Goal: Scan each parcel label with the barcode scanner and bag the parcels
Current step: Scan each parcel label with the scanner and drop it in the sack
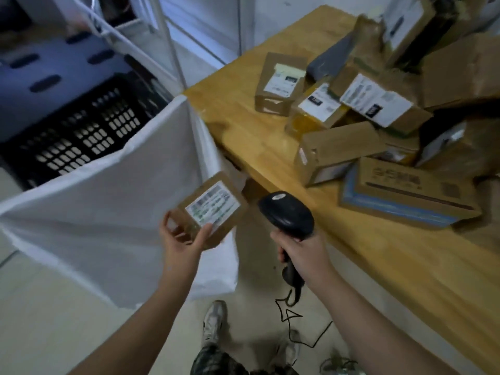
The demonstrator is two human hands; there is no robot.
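Note:
My left hand (184, 246) grips a small brown cardboard parcel (213, 209) by its near corner, its white label facing up. The parcel hangs over the edge of a large white bag (108, 212) to the left of the table. My right hand (300, 253) holds the handle of a black barcode scanner (286, 213), whose head sits just right of the parcel and points toward it. Several more labelled cardboard parcels (378, 117) are piled on the wooden table (257, 136) at the upper right.
A black plastic crate (81, 133) stands behind the white bag, with a blue perforated surface beyond it. The scanner's black cable (295, 328) trails across the floor by my shoes. A white metal frame rises at the table's far left corner.

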